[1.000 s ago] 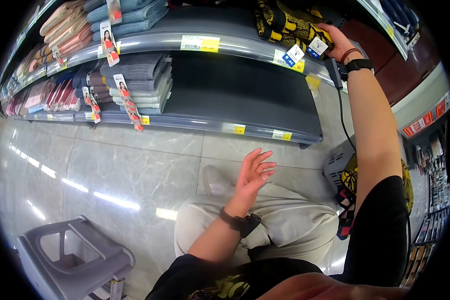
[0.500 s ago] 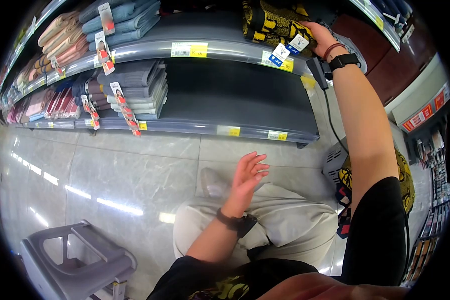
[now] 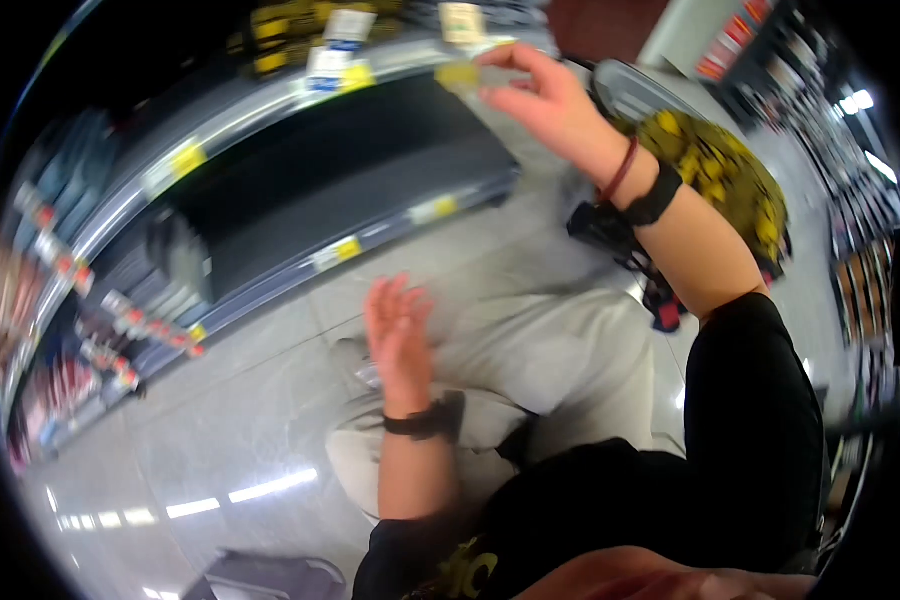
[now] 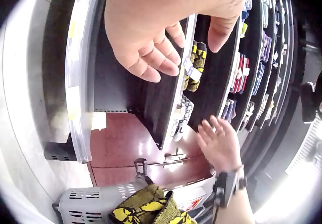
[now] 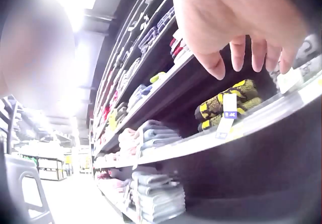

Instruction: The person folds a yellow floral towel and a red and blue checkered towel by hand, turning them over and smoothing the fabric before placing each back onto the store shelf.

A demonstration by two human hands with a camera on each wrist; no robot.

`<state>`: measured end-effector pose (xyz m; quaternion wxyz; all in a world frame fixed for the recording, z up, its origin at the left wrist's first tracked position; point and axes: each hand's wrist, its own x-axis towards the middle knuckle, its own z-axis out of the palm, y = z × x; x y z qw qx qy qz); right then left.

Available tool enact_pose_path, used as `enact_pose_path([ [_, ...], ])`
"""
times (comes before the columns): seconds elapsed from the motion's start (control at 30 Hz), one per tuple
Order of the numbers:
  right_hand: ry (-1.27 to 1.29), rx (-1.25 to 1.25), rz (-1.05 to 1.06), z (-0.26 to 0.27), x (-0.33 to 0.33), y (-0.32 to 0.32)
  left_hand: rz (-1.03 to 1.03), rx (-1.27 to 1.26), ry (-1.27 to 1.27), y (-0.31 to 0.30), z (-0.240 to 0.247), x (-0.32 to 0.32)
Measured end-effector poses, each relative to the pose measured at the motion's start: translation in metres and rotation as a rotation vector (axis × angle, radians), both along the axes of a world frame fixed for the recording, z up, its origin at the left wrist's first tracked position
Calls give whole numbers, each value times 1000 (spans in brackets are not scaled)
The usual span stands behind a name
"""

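Note:
My right hand is off the shelf stock with nothing in it, fingers loosely bent in front of the shelf's end. In the right wrist view it hovers above black-and-yellow folded towels with white-and-blue tags, apart from them. Beside these lies a grey-and-white patterned towel. My left hand hangs over my lap, holding nothing, its fingers relaxed. In the left wrist view, the same left hand shows spread fingers and thumb. A grey basket on the floor holds more black-and-yellow cloth.
Stacks of folded blue and grey towels sit farther along the shelves, with tag strips hanging down. The lower shelf has price labels on its edge. A grey plastic stool stands at the lower left.
My right hand has let go of the black-and-yellow towels and drawn back from the shelf. The head view has swung right, toward the basket. My left hand stays over my lap.

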<state>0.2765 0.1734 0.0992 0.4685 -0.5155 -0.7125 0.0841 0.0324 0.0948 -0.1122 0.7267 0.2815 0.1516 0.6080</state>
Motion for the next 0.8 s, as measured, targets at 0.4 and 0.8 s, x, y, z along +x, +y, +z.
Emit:
enact_pose_path([
  [0.4, -1070, -292, -642, 37, 179, -250, -7, 16, 72, -7, 1, 10],
  [0.8, -957, -70, -838, 61, 222, -233, -25, -74, 159, -12, -17, 11],
])
